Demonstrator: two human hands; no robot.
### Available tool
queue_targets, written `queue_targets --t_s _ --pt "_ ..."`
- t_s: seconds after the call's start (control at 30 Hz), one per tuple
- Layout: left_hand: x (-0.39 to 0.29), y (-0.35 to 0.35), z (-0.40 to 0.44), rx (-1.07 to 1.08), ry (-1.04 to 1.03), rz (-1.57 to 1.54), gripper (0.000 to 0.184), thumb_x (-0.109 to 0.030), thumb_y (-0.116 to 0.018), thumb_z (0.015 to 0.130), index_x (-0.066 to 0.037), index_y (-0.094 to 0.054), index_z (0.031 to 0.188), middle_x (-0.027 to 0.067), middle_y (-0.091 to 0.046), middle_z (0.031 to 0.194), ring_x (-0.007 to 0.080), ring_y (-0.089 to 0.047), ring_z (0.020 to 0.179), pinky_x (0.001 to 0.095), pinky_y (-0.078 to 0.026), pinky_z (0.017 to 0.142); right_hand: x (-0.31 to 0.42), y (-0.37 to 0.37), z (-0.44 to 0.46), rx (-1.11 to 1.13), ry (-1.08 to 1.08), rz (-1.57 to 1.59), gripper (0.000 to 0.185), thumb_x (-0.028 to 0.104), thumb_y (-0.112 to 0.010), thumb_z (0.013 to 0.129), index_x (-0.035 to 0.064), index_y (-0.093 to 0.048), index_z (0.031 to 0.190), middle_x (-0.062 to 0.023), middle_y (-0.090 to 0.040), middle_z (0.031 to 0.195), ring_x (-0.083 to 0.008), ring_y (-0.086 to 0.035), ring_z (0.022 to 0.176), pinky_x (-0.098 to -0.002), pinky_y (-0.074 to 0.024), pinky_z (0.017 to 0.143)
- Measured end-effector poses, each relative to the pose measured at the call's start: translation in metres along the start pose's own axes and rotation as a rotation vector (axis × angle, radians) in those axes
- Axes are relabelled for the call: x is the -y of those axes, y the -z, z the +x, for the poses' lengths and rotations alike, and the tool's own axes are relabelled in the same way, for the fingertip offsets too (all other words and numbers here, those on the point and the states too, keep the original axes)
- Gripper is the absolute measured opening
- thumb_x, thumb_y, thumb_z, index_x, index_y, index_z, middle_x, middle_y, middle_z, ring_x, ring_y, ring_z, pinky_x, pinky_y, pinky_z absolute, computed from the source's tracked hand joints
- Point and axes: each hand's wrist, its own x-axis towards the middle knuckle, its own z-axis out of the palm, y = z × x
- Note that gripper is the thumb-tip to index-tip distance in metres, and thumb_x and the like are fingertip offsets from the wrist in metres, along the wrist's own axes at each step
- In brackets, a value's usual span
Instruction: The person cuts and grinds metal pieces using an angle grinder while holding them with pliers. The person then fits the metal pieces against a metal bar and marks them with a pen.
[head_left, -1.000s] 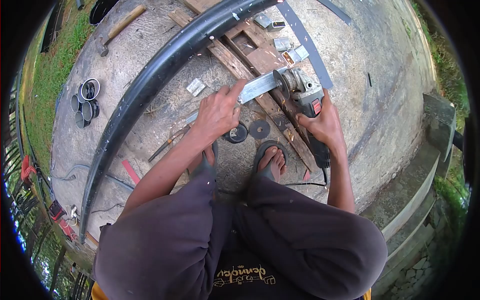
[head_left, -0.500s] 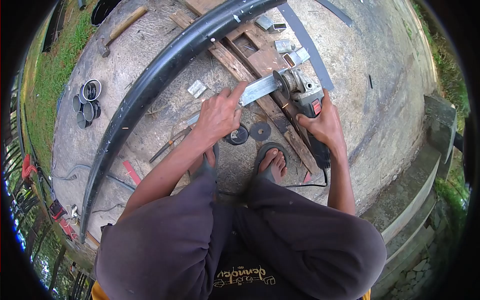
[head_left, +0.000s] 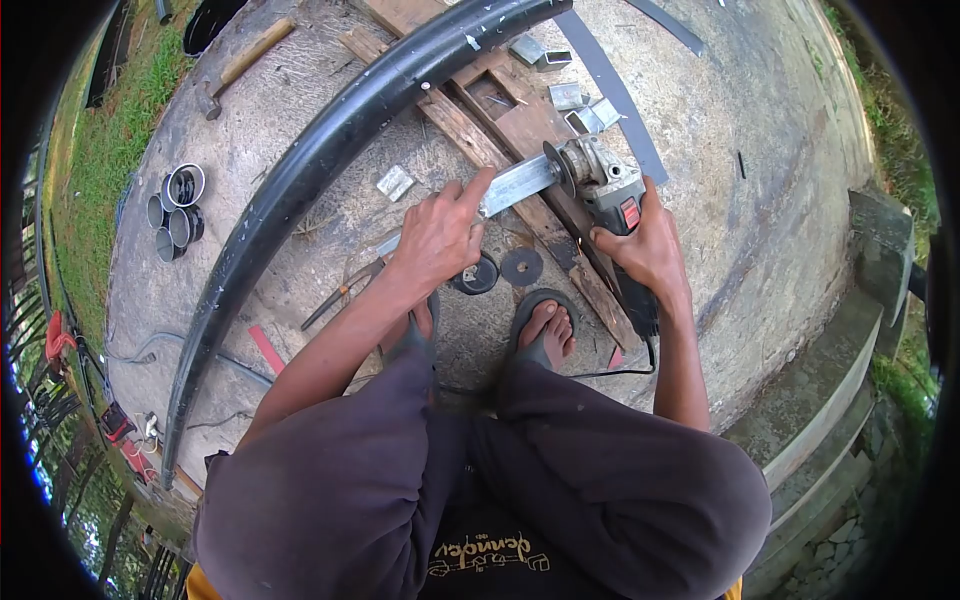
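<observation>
My left hand (head_left: 440, 236) is closed around a galvanized square metal tube (head_left: 518, 186), its index finger stretched along the top. The tube lies across a wooden plank frame (head_left: 500, 120). In my right hand (head_left: 645, 240) is an angle grinder (head_left: 612, 190), gripped by its body with the red switch showing. The grinder's disc (head_left: 560, 168) meets the right end of the tube, and a small spark shows below it. Short cut pieces of tube (head_left: 594, 116) lie just beyond the grinder. Near my feet are a loose cutting disc (head_left: 522, 266) and a round black object (head_left: 474, 274).
A long curved black pipe (head_left: 300, 165) arcs across the concrete on the left. Beyond it lie a hammer (head_left: 240, 66) and several short pipe rings (head_left: 180, 215). Pliers-like tool handles (head_left: 340, 292) rest beside my left forearm. The grinder's cord (head_left: 620, 372) runs near my right foot.
The spark trail below the disc has shifted lower and looks fainter. Both hands, the tube and the grinder stay in nearly the same place.
</observation>
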Motion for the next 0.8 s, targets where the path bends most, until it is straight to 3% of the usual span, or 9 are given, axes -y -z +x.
queue_targets --t_s 0.13,0.3,0.4,0.6,0.7,0.8 --pt "0.001 0.005 0.001 -0.007 -0.036 0.016 0.065 -0.015 -0.078 0.084 -0.010 -0.050 0.142 0.0242 -0.067 0.101 0.0475 -0.071 0.083 0.0543 -0.059 0.070 -0.013 -0.001 0.002 -0.048 0.132 0.103 0.096 0.022 -0.083 0.067 -0.0163 -0.042 0.144 -0.0333 -0.072 0.104 -0.0410 -0.074 0.100 -0.0439 -0.0562 0.091" --pt "-0.002 0.006 -0.001 -0.106 -0.030 0.022 0.049 -0.028 -0.080 0.088 -0.005 -0.052 0.121 0.0230 -0.066 0.098 0.0461 -0.071 0.083 0.0523 -0.059 0.068 -0.019 0.009 -0.013 -0.053 0.125 0.252 0.085 0.019 -0.083 0.065 -0.0071 -0.051 0.139 -0.0263 -0.074 0.107 -0.0363 -0.075 0.100 -0.0427 -0.0562 0.091" --pt "-0.010 0.002 0.004 -0.080 0.031 0.055 0.041 -0.025 -0.076 0.092 -0.006 -0.050 0.117 0.0216 -0.064 0.094 0.0451 -0.071 0.082 0.0515 -0.058 0.065 -0.018 0.015 -0.020 -0.048 0.099 0.239 0.082 0.020 -0.083 0.065 -0.0048 -0.052 0.138 -0.0262 -0.074 0.108 -0.0358 -0.075 0.100 -0.0427 -0.0560 0.091" --pt "-0.011 -0.007 0.002 -0.093 -0.089 0.255 0.033 -0.019 -0.067 0.098 -0.004 -0.049 0.121 0.0204 -0.064 0.086 0.0396 -0.073 0.075 0.0479 -0.059 0.058 -0.022 0.011 -0.023 -0.031 0.034 0.144 0.091 0.023 -0.083 0.065 -0.0110 -0.047 0.142 -0.0297 -0.073 0.109 -0.0382 -0.074 0.102 -0.0430 -0.0558 0.092" --pt "-0.010 -0.010 0.003 -0.095 -0.108 0.277 0.033 -0.010 -0.067 0.093 -0.005 -0.049 0.121 0.0182 -0.064 0.081 0.0384 -0.073 0.076 0.0469 -0.059 0.061 -0.021 0.011 -0.023 -0.012 0.020 0.142 0.095 0.023 -0.083 0.065 -0.0143 -0.045 0.143 -0.0317 -0.072 0.110 -0.0393 -0.074 0.104 -0.0430 -0.0553 0.094" --pt "-0.005 -0.016 0.004 -0.123 -0.120 0.285 0.022 -0.014 -0.064 0.098 -0.007 -0.047 0.108 0.0179 -0.061 0.079 0.0414 -0.070 0.076 0.0512 -0.056 0.063 -0.021 0.012 -0.022 0.001 0.014 0.133 0.096 0.023 -0.083 0.065 -0.0152 -0.044 0.144 -0.0326 -0.072 0.112 -0.0394 -0.073 0.106 -0.0428 -0.0550 0.095"
